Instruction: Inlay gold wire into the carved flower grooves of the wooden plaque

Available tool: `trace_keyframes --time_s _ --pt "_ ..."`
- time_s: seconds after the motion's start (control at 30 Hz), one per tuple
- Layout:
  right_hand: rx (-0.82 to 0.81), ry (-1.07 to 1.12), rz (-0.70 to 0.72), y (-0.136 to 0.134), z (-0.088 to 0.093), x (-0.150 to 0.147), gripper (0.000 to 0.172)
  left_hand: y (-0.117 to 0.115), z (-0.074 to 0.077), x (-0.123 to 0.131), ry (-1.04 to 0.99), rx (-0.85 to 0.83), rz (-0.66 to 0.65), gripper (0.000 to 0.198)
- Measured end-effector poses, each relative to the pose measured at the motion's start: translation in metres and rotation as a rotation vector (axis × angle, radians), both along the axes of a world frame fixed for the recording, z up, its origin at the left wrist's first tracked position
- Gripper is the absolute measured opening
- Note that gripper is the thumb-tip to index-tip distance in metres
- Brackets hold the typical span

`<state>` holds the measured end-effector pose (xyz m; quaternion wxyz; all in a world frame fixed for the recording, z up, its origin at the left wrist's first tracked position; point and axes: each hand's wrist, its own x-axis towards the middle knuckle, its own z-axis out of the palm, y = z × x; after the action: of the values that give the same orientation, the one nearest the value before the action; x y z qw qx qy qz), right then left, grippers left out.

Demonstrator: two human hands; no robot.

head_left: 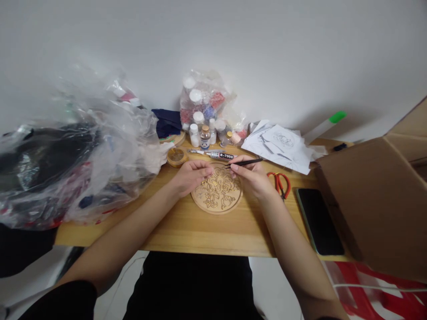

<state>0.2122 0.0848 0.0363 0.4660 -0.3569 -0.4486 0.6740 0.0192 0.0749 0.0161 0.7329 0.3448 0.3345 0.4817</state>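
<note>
A round wooden plaque (218,202) with a floral pattern outlined in gold and dark lines lies flat on the table. My left hand (192,175) is over its upper left edge, thumb and fingertips pinched together; whatever is between them is too small to make out. Above the upper right part of the plaque, my right hand (250,175) is closed around black tweezers (246,162), whose tips point left toward my left fingers. Just behind the plaque lies a B-7000 glue tube (223,155).
Left of my hands, a round container of golden wire (176,156) sits near bulky plastic bags (110,160). Bottles (204,137) stand at the back. Rightward are printed sheets (282,144), red-handled pliers (280,184), a phone (319,221) and a cardboard box (376,195).
</note>
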Motion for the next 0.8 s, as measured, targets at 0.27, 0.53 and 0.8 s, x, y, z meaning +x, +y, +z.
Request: trace_keyframes --time_s 0.27,0.53,0.8 --pt "0.005 -0.013 -0.003 0.0007 0.0004 -0.0007 0.026 -0.002 0.0037 0.0017 0.017 0.034 0.009 0.037" --pt "-0.001 -0.022 -0.003 0.0007 0.0008 -0.0003 0.025 -0.0021 0.0032 0.003 0.011 0.025 0.005 0.037" --pt "-0.011 -0.001 -0.001 -0.0002 0.0013 -0.0013 0.023 -0.0021 0.0039 0.0015 0.027 0.013 -0.017 0.038"
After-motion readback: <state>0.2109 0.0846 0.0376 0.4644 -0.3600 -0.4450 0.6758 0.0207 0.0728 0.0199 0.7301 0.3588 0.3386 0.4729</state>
